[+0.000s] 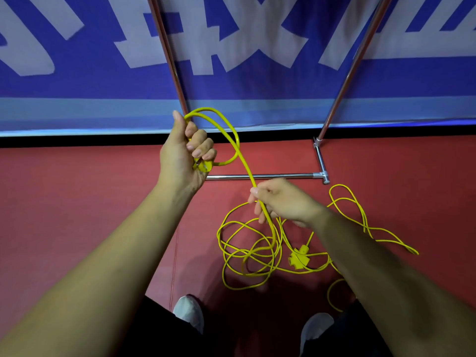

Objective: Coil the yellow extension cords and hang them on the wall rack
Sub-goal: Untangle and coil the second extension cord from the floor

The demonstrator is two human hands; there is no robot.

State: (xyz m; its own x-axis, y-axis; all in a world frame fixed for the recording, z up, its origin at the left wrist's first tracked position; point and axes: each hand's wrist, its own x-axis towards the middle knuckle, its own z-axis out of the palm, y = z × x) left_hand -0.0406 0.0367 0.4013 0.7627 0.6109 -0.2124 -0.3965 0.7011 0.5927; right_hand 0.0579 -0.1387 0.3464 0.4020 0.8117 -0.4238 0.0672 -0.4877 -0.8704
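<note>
Coiling starts at the plug end of the yellow extension cord (242, 155). My left hand (180, 155) is raised with its fingers (203, 144) curled round the first loop, and the plug (203, 167) sits at the heel of my palm so the end cannot slip out. From that loop the cord slopes down to my right hand (280, 202), which pinches it between thumb and fingertips. I judge this light pinch lets the cord slide as I feed the next turn. The rest lies in a loose tangle (247, 253) on the red floor (77, 202) by my feet, with a yellow socket block (298, 256) among the strands. Whether the strands to the right belong to a second cord I cannot tell. Beyond stands the metal rack (262, 175), its base bar just behind my hands, against a blue banner (257, 86).
</note>
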